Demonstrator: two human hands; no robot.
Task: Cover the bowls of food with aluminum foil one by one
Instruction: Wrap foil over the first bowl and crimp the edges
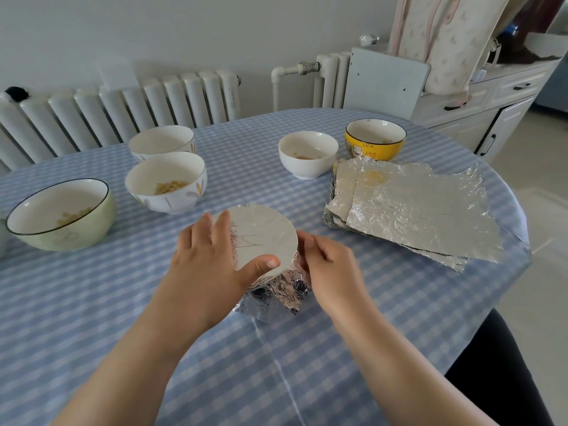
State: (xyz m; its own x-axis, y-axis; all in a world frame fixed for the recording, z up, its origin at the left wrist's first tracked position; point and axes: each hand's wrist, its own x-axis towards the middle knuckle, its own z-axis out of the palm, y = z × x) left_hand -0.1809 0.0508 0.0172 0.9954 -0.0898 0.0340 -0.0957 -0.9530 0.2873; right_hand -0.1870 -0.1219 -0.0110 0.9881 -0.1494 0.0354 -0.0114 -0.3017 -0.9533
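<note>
Left hand [212, 256] and right hand [330, 265] gripping opposite sides of foil-covered bowl [264, 238], foil stack [415, 210] right of it, five uncovered bowls beyond.

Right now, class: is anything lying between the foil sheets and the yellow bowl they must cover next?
Nothing visible does. The stack of foil sheets lies directly in front of the yellow bowl, its far edge at the bowl's base.

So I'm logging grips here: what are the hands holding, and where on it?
Both hold the foil-covered bowl. The left hand grips its left side, thumb on top; the right hand pinches the foil at its right rim.
</note>
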